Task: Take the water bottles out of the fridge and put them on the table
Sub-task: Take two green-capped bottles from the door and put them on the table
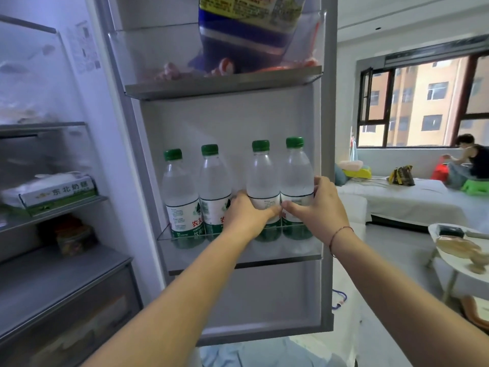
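Door shelf [185, 256]: left grip [247, 215] curled round third bottle [262, 176] from left, right grip [317, 205] curled round rightmost bottle [296, 173], both upright

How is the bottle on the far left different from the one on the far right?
No hand touches the far-left bottle; the right hand grips the far-right bottle. The far-left bottle's label shows red characters; the far-right bottle's shows mostly small print. Both have green caps and stand upright on the door shelf.

bottles [296, 178]: clear plastic, frosted | door shelf [238, 254]: glossy clear plastic
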A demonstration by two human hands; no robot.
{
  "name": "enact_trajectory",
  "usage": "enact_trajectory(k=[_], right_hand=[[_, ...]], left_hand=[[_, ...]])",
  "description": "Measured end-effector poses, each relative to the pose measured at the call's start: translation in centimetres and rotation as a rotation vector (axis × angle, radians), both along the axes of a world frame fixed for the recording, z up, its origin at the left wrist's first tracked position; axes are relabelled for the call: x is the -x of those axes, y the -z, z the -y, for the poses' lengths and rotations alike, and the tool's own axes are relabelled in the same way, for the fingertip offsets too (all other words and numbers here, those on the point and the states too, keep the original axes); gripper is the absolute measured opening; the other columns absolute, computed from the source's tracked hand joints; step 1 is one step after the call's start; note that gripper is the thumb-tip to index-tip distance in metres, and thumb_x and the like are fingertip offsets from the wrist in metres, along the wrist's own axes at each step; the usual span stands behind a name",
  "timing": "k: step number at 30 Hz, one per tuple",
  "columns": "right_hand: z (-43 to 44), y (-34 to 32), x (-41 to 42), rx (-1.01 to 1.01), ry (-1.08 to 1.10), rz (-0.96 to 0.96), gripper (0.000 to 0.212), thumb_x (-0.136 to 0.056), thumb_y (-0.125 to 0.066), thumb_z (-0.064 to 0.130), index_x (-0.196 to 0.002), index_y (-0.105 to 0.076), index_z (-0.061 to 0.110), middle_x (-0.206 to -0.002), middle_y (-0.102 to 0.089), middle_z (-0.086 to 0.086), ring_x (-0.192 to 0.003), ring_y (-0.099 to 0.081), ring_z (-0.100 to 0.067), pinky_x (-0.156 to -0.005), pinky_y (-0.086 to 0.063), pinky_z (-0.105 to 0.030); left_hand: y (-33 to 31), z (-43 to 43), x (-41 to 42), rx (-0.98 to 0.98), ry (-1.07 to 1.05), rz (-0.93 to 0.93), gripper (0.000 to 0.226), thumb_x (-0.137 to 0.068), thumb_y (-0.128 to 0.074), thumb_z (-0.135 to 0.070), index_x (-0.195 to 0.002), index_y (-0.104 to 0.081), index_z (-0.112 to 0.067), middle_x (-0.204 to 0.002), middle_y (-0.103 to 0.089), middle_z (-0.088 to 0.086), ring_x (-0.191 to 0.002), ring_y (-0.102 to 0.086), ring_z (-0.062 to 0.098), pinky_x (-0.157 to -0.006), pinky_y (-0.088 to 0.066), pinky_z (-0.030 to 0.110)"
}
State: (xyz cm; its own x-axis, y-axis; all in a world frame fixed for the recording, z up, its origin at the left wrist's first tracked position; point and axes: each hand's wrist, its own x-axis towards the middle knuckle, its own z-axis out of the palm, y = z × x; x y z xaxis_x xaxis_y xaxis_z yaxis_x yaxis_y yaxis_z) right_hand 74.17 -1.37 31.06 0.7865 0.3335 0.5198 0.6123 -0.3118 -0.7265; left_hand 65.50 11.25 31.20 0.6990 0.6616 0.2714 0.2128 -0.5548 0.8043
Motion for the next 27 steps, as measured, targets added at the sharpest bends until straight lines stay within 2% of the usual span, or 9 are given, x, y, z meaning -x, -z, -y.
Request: enact_trajectory(k=[4, 8, 12, 15, 18, 21, 23, 27], right_hand=[[0.2, 0.0, 0.3, -0.010, -0.015, -0.025, 0.069, -0.069, -0.078, 0.039, -0.122, -0.039, 0.018, -0.118, -0.055, -0.005, -0.104, -0.057, -0.023, -0.088, -0.050, -0.040], [0.1, 0.1, 0.9, -0.018, -0.021, -0.026, 0.068, -0.072, -0.077, 0.034, -0.124, -0.037, 0.016, -0.111, -0.061, -0.003, -0.102, -0.060, -0.025, -0.083, -0.050, -0.035], [0.3, 0.0, 0.9, -0.055, 0.003, -0.009, 0.073, -0.065, -0.081, 0.040, -0.122, -0.040, 0.018, -0.108, -0.064, 0.000, -0.097, -0.062, -0.020, -0.083, -0.052, -0.037], [0.6, -0.4, 1.0, -0.112, -0.034, 0.004, 0.077, -0.063, -0.082, 0.041, -0.124, -0.040, 0.021, -0.100, -0.062, 0.003, -0.093, -0.060, -0.016, -0.083, -0.053, -0.036], [0.6, -1.2, 1.1, -0.189, -0.101, 0.029, 0.080, -0.062, -0.083, 0.041, -0.129, -0.042, 0.024, -0.100, -0.061, 0.008, -0.095, -0.060, -0.012, -0.086, -0.052, -0.032], [0.8, -2.6, 1.3, -0.253, -0.192, 0.068, 0.063, -0.060, -0.081, 0.043, -0.115, -0.055, 0.028, -0.097, -0.068, 0.012, -0.091, -0.065, -0.009, -0.083, -0.055, -0.037], [1.0, -3.8, 1.9, -0.308, -0.260, 0.095, 0.048, -0.062, -0.083, 0.035, -0.104, -0.060, 0.029, -0.092, -0.069, 0.013, -0.087, -0.066, -0.006, -0.081, -0.056, -0.036], [1.7, -6.3, 3.4, -0.418, -0.429, 0.129, 0.048, -0.064, -0.083, 0.027, -0.107, -0.062, 0.021, -0.095, -0.068, 0.011, -0.087, -0.066, -0.005, -0.077, -0.056, -0.028]], left_hand=[[-0.1, 0.2, 0.3, 0.020, -0.011, 0.074, 0.075, -0.067, -0.081, -0.050, -0.123, -0.045, -0.015, -0.106, -0.056, -0.006, -0.094, -0.051, 0.015, -0.077, -0.043, 0.028], [-0.1, 0.0, 0.9, 0.050, 0.040, 0.161, 0.069, -0.063, -0.087, -0.043, -0.115, -0.049, -0.018, -0.103, -0.061, -0.009, -0.100, -0.058, 0.015, -0.081, -0.046, 0.027], [-0.2, 0.2, 1.3, 0.065, 0.077, 0.242, 0.066, -0.061, -0.089, -0.038, -0.112, -0.051, -0.020, -0.103, -0.066, -0.006, -0.100, -0.063, 0.014, -0.089, -0.053, 0.032], [-0.9, 0.3, 1.6, 0.050, 0.086, 0.289, 0.063, -0.063, -0.088, -0.036, -0.113, -0.053, -0.020, -0.102, -0.068, -0.005, -0.099, -0.064, 0.015, -0.088, -0.054, 0.033], [-2.3, 0.5, 2.1, 0.004, 0.082, 0.341, 0.063, -0.064, -0.087, -0.034, -0.116, -0.055, -0.022, -0.102, -0.069, -0.007, -0.097, -0.065, 0.014, -0.088, -0.054, 0.034], [-4.2, 1.3, 3.3, -0.057, 0.058, 0.400, 0.061, -0.065, -0.087, -0.032, -0.117, -0.056, -0.023, -0.102, -0.069, -0.009, -0.097, -0.065, 0.012, -0.081, -0.053, 0.026], [-5.4, 2.0, 4.3, -0.093, 0.031, 0.434, 0.061, -0.064, -0.087, -0.034, -0.116, -0.057, -0.023, -0.102, -0.069, -0.009, -0.098, -0.065, 0.012, -0.083, -0.054, 0.028], [-6.8, 3.6, 7.2, -0.137, -0.024, 0.470, 0.059, -0.063, -0.087, -0.037, -0.113, -0.060, -0.022, -0.100, -0.071, -0.007, -0.094, -0.067, 0.010, -0.082, -0.057, 0.030]])
